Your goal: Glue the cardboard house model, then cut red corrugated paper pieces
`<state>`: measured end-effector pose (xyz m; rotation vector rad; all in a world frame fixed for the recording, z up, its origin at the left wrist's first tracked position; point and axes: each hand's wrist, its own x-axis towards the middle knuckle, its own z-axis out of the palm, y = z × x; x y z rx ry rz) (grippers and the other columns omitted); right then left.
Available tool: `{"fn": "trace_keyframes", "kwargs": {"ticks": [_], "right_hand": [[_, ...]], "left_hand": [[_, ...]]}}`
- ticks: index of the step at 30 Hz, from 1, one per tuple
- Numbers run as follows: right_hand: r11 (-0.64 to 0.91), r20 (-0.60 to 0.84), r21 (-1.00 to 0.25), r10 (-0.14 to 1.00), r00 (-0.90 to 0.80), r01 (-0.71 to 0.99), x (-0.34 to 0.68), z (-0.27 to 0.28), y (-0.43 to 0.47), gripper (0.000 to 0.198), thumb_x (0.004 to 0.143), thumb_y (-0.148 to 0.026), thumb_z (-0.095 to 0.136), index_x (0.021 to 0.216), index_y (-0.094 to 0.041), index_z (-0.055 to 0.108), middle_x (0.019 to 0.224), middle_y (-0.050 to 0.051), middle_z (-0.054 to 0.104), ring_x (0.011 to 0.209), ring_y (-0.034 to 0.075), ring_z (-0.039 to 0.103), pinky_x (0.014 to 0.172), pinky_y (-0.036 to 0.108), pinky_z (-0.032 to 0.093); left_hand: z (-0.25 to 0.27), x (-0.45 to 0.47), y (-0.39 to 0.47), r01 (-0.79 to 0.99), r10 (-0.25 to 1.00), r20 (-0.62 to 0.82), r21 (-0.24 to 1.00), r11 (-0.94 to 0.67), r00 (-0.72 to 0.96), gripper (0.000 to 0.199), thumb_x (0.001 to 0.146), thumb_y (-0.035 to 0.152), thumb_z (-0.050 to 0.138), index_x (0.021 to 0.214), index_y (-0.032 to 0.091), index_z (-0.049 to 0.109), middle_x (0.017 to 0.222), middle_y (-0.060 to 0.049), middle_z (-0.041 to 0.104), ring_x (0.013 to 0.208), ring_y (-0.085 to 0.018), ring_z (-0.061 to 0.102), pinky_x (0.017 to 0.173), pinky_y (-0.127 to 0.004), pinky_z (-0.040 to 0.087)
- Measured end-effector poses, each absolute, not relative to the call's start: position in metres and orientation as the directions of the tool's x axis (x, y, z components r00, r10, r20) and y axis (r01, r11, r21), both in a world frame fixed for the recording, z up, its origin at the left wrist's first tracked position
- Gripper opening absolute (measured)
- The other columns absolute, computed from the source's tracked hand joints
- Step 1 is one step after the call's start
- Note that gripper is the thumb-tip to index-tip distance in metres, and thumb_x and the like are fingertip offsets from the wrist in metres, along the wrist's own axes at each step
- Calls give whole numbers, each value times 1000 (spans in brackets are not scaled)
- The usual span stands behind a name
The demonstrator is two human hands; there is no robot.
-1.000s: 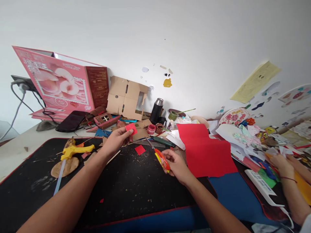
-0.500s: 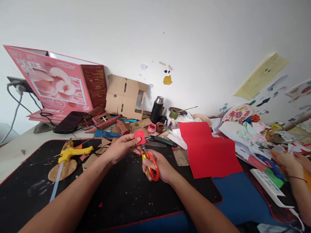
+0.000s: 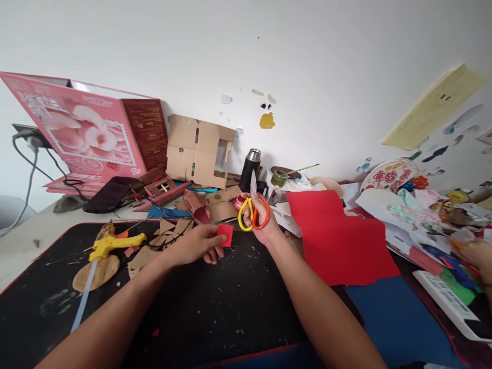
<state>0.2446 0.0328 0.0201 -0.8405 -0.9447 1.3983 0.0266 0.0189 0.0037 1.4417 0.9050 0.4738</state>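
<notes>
Between the thumb and fingers of my left hand is a small red ribbed cardboard piece, held just above the black mat. My right hand grips scissors with one yellow and one red handle loop. Their blades point up and away, in front of the black flask, apart from the red piece. A large red sheet lies to the right of my right hand.
On the left, a yellow glue gun rests over a wooden disc. Cardboard scraps, a small brown model house and a paint jar stand along the back. A co-worker's hand is at far right, near a white power strip.
My right hand has lifted the scissors up and to the right, away from the red piece. My left hand has lowered slightly, still holding the piece.
</notes>
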Motion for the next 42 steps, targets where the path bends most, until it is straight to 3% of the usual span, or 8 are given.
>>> {"fn": "trace_keyframes", "kwargs": {"ticks": [5, 13, 15, 19, 22, 26, 32, 42], "right_hand": [[11, 39, -910, 998, -59, -414, 251, -4, 35, 62, 81, -73, 84, 103, -17, 69, 59, -6, 61, 38, 10, 50, 39, 22, 37], [-5, 45, -920, 992, -118, -392, 258, -13, 27, 64, 87, -76, 77, 111, -17, 70, 61, -6, 64, 40, 12, 54, 39, 22, 40], [-23, 41, -919, 987, -155, -395, 255, -14, 26, 67, 86, -77, 77, 114, -17, 70, 62, -5, 65, 41, 12, 56, 39, 23, 40], [-36, 40, -937, 977, -208, -348, 250, -14, 22, 72, 88, -85, 69, 112, -17, 70, 60, -2, 66, 43, 14, 58, 38, 22, 38], [-59, 26, -948, 965, -262, -313, 247, -15, 17, 77, 89, -89, 64, 110, -15, 70, 62, 3, 70, 49, 18, 66, 43, 23, 44], [-106, 18, -943, 930, -368, -314, 241, -20, 10, 87, 88, -89, 67, 136, -16, 65, 83, 10, 81, 63, 23, 78, 55, 26, 53], [-104, 26, -970, 854, -520, -219, 232, -19, -2, 94, 89, -88, 66, 150, -16, 59, 104, 21, 83, 79, 29, 83, 67, 33, 57], [-124, -4, -980, 787, -616, -153, 221, -5, -15, 103, 79, -92, 72, 148, -16, 58, 109, 23, 83, 88, 35, 85, 74, 40, 59]], "left_hand": [[-12, 34, 22, 278, 790, -217, 959, 62, 573, 56, 81, 72, 79, 95, 18, 73, 81, -7, 79, 77, -25, 77, 76, -36, 62], [-18, 42, 25, 252, 887, -88, 967, -33, 454, 60, 83, 77, 74, 101, 20, 79, 102, -8, 81, 90, -25, 74, 86, -37, 59], [-13, 44, 23, 217, 897, -69, 976, -30, 436, 59, 83, 76, 76, 99, 19, 78, 95, -8, 81, 85, -24, 74, 80, -36, 60], [4, 42, 20, 99, 902, -69, 995, 30, 426, 59, 82, 76, 78, 94, 18, 72, 72, -4, 75, 54, -18, 66, 54, -29, 55], [14, 37, 19, -11, 948, 5, 1000, -2, 319, 59, 80, 75, 80, 88, 18, 68, 71, -2, 72, 47, -14, 61, 44, -25, 48], [22, 26, 23, -67, 984, 127, 991, -119, 122, 57, 81, 73, 81, 82, 17, 68, 67, -2, 71, 46, -12, 58, 44, -23, 45], [25, 12, 28, -104, 971, 219, 968, -228, -94, 52, 83, 68, 81, 82, 18, 68, 60, 1, 66, 45, -11, 53, 43, -21, 38], [22, 8, 29, -33, 954, 274, 960, -280, -123, 52, 90, 68, 75, 79, 18, 68, 61, 0, 64, 47, -11, 53, 44, -23, 38]]}}
